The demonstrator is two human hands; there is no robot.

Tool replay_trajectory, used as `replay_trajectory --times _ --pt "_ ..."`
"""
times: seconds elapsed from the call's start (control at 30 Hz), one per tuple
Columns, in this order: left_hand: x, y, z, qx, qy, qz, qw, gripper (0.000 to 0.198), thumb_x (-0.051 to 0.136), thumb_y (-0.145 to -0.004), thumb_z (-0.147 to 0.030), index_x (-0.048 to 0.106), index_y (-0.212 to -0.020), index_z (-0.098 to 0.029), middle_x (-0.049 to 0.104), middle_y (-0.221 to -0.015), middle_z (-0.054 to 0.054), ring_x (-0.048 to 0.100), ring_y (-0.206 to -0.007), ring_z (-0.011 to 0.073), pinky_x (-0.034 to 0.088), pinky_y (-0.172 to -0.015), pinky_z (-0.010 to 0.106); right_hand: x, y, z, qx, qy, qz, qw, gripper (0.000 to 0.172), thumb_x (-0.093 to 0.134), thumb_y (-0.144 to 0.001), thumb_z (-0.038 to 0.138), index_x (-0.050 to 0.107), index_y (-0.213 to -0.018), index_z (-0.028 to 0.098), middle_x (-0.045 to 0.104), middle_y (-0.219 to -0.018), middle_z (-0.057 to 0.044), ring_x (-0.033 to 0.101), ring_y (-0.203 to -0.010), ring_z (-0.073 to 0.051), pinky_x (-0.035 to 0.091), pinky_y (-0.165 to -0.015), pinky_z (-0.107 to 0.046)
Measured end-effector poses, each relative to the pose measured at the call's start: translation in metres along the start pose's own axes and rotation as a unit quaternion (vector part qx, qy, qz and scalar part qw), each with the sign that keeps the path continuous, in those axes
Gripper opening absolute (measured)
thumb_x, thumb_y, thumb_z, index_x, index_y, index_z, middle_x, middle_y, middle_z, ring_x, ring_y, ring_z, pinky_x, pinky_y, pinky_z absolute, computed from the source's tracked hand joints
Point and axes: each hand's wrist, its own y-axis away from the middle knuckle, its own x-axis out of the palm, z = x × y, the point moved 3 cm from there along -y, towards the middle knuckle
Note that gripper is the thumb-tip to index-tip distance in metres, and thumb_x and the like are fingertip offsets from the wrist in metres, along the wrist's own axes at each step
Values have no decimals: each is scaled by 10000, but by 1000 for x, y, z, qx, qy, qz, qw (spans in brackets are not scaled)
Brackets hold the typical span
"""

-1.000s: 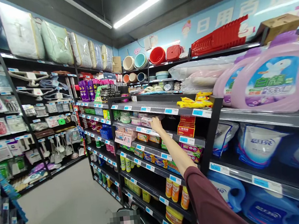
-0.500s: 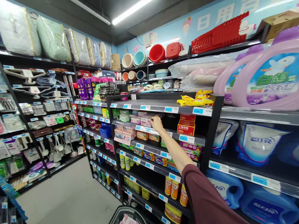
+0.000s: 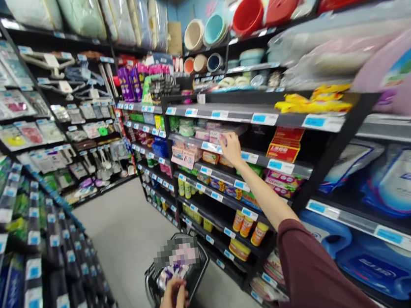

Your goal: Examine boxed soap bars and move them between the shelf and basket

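The pink LUX box (image 3: 215,136) lay on the second shelf (image 3: 261,160), at ten o'clock from the right hand (image 3: 230,147). That hand's fingers were bent close together at the box's right end; whether they pinched it, I could not tell. Half a second before, the right hand had also been at this box. The left hand (image 3: 173,303) had since come into view at seven o'clock, its fingers curled over the near side of the basket (image 3: 204,260); its grip could not be made out. The basket, earlier cut off by the bottom edge, now showed nearly whole.

The top shelf (image 3: 236,112) ran across at twelve o'clock, above the right hand. Red boxes (image 3: 285,144) stood at three o'clock, yellow packets (image 3: 314,101) between two and three, orange canisters (image 3: 249,227) at six, and a blue jug (image 3: 381,265) at four.

The basket held pink and purple packs (image 3: 179,265), partly blurred. A teal basin (image 3: 214,29) sat tilted at twelve o'clock, high up, just beside a red one.
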Motion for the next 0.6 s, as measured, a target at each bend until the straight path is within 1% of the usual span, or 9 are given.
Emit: replay_trajectory --times 0.07,0.1,0.17,0.23,0.3,0.37,0.43,0.5,0.6 --pt "5 6 1 -36 -36 89 995 445 672 -757 -610 689 -913 -193 721 -872 68 679 -726 228 564 -616 325 9 38 9 -57 -96 19 994 365 411 -998 295 619 -1264 155 667 -1091 -117 604 -1069 -243 457 -1003 -412" --pt "7 9 1 -40 -57 128 989 421 632 -809 -581 683 -964 -194 725 -918 81 685 -769 235 567 -660 342 16 63 12 -78 -140 60 985 370 384 -1006 279 607 -1283 175 684 -1031 -91 629 -1009 -222 473 -980 -403" --pt "15 16 0 -6 -120 196 973 336 567 -890 -492 687 -1012 -204 722 -974 87 675 -866 239 549 -776 368 31 123 16 -104 -208 179 956 390 373 -991 210 581 -1322 212 694 -1038 -68 648 -968 -197 488 -960 -389" --pt "24 23 1 31 -171 243 954 282 523 -931 -416 687 -1042 -215 715 -1008 85 659 -925 236 519 -861 385 46 193 15 -95 -244 311 914 435 403 -933 112 598 -1307 218 668 -1187 -79 631 -1058 -195 470 -995 -385" --pt "31 29 3 50 -203 276 938 261 499 -949 -369 684 -1058 -221 710 -1018 80 654 -946 230 504 -890 382 57 268 6 -1 -250 440 862 443 461 -851 36 665 -1209 201 637 -1287 -86 597 -1153 -198 443 -1035 -365" --pt "35 34 8 56 -226 296 926 258 478 -960 -352 679 -1058 -223 704 -1010 76 653 -943 226 501 -887 372 61 340 -11 195 -212 537 793 333 585 -771 10 737 -1012 182 708 -1153 -76 624 -1107 -189 440 -1019 -304" --pt "35 35 13 52 -249 307 917 264 456 -970 -354 669 -1059 -227 694 -1002 76 649 -940 228 498 -886 371 51 399 -22 274 -176 548 771 218 681 -705 9 745 -874 130 744 -936 -92 672 -956 -214 482 -933 -307" --pt "34 34 20 43 -270 318 908 264 436 -978 -355 652 -1069 -232 682 -1013 76 639 -955 231 490 -896 376 31 447 -30 329 -150 540 760 67 693 -745 40 728 -774 89 716 -760 -72 679 -833 -198 504 -838 -288" --pt "32 32 30 32 -290 328 898 246 420 -986 -342 626 -1077 -242 670 -1043 68 626 -983 226 477 -910 376 -11 494 -34 413 -114 476 768 166 602 -924 193 693 -845 78 687 -816 -41 669 -762 -159 540 -719 -292"
